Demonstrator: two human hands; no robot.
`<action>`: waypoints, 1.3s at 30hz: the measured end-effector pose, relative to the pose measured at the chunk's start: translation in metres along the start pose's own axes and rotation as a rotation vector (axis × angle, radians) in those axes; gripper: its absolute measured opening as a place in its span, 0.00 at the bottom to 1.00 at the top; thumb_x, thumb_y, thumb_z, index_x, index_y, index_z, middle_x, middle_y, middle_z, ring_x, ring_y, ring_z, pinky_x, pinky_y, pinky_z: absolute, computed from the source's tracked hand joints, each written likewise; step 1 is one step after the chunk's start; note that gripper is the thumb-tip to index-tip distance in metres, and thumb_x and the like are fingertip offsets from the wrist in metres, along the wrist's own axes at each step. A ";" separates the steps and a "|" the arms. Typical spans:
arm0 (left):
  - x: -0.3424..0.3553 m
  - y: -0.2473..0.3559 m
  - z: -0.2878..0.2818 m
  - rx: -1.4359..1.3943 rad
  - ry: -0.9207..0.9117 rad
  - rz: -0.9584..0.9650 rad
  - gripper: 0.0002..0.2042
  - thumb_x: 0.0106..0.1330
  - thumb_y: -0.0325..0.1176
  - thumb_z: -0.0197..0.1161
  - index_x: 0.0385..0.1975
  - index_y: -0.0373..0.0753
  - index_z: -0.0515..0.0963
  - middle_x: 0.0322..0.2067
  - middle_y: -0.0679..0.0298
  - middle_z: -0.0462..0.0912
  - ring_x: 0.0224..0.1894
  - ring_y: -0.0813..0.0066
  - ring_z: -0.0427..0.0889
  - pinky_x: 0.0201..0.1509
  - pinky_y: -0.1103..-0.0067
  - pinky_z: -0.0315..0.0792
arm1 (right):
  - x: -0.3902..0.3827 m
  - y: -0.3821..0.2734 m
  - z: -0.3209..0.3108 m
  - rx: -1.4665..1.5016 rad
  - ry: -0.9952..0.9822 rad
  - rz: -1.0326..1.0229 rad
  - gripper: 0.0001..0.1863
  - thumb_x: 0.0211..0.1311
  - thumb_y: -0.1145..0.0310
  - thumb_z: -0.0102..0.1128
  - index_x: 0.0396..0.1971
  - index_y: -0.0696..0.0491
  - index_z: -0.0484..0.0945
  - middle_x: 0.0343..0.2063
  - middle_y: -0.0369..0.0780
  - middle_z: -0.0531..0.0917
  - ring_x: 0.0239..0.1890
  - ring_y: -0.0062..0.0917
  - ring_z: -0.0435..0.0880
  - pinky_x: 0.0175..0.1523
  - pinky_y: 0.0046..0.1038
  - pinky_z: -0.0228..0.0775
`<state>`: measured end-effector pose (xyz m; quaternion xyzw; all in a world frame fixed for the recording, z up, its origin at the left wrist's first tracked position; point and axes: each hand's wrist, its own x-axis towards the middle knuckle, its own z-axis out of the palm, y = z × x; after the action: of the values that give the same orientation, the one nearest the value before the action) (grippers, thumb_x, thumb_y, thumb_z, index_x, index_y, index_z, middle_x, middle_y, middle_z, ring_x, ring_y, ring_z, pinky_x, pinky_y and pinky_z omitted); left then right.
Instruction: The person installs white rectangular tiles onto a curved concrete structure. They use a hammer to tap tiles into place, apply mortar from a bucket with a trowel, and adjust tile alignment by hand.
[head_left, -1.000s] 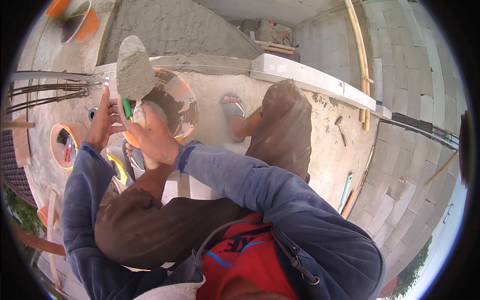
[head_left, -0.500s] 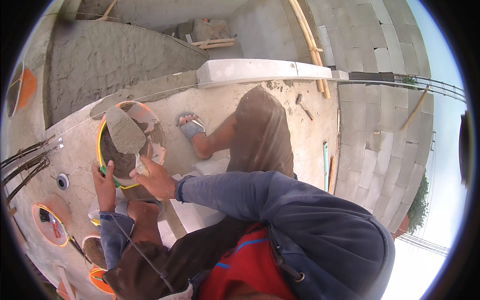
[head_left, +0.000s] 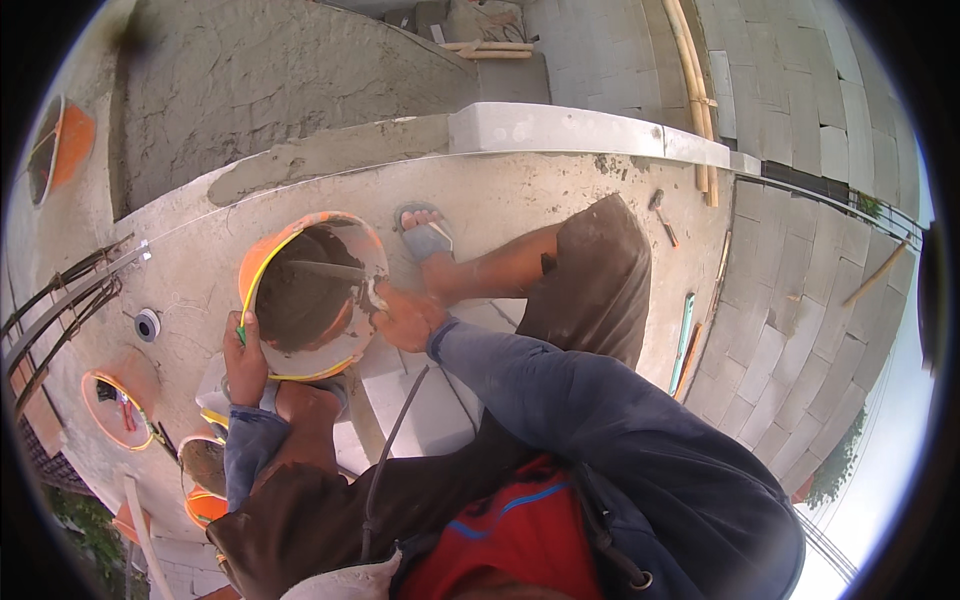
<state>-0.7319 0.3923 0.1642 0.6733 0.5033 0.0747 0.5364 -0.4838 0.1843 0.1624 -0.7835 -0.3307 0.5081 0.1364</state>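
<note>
An orange bucket (head_left: 262, 243) with grey mortar inside and a yellow rim or handle stands between my feet. My left hand (head_left: 246, 358) is closed on its green grip at the bucket's left. My right hand (head_left: 406, 316) is wrapped round the pale handle of a trowel (head_left: 322, 270), whose blade is down in the mortar. Pale blocks (head_left: 405, 405) lie beneath and between my legs. A taut white string runs across beyond the bucket, beside a long white block ledge (head_left: 553, 128) with a smeared mortar strip.
At the left are rebar (head_left: 65, 310), a tape roll (head_left: 147, 325), a bucket with tools (head_left: 106, 414) and another orange bucket (head_left: 74, 145). A hammer (head_left: 663, 216) and a turquoise level (head_left: 681, 343) lie to the right, near block walls (head_left: 780, 330) and wooden poles (head_left: 690, 80).
The trowel, raised above the bucket and loaded with mortar a second ago, has dropped into it. My right hand has moved right and down; my left hand has moved lower along the bucket's left side.
</note>
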 end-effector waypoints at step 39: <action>0.021 -0.002 0.003 0.116 0.186 -0.205 0.29 0.80 0.59 0.54 0.44 0.31 0.82 0.32 0.38 0.84 0.43 0.34 0.84 0.48 0.55 0.75 | 0.078 -0.019 0.045 -0.684 -0.546 -0.180 0.25 0.75 0.61 0.52 0.64 0.60 0.69 0.44 0.59 0.87 0.51 0.57 0.88 0.56 0.53 0.79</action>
<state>-0.7210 0.4063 0.1520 0.6384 0.6204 0.0523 0.4527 -0.5108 0.2442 0.0979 -0.5888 -0.5705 0.5439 -0.1791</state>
